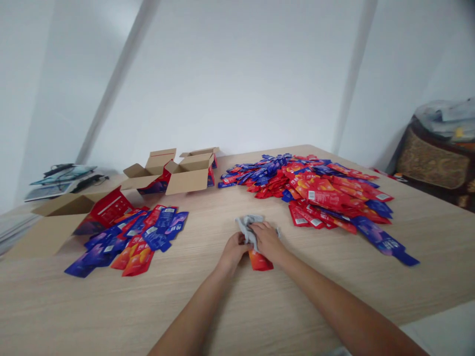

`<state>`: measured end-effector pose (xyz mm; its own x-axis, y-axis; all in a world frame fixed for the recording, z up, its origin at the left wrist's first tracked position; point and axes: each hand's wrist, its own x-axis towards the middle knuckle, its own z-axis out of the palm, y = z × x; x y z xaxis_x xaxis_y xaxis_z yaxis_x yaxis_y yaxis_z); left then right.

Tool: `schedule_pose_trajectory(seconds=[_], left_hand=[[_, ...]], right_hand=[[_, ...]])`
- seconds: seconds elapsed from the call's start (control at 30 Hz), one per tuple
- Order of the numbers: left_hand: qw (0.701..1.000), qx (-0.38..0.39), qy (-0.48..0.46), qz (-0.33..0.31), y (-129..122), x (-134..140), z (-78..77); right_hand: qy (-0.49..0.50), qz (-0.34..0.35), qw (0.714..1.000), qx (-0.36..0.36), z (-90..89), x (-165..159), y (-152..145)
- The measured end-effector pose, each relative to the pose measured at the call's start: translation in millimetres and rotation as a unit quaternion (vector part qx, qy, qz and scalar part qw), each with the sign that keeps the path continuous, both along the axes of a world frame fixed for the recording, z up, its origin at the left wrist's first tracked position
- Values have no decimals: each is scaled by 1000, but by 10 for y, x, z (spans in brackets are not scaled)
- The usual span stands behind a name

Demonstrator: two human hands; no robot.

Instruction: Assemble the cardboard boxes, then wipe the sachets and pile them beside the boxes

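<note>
A red-orange pouch lies flat on the table in front of me, its upper part hidden under a crumpled grey cloth. My right hand is closed over the cloth and presses it onto the pouch. At the pouch's left edge, my left hand is closed in a pinch; its fingertips are partly covered by the cloth. To the right spreads a large heap of red and blue pouches. A smaller group of the same pouches lies to the left.
Open cardboard boxes stand at the left: a near one on its side and others farther back. Folders and a dark strap lie at the far left. Beyond the table's right edge is a patterned brown chair with plastic bags on it.
</note>
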<state>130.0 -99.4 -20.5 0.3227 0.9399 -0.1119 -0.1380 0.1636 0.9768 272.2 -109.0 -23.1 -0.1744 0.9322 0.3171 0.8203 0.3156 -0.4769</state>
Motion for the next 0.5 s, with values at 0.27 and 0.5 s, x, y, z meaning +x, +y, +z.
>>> schedule_pose_trajectory(seconds=[0.27,0.5], left_hand=[[998,43,-13,-31,-65,26,56],[993,-15,-16,-116,-161,89,121]], right_hand=[[241,30,968,-70,74,128,40],[452,20,883,-127,75,145,47]])
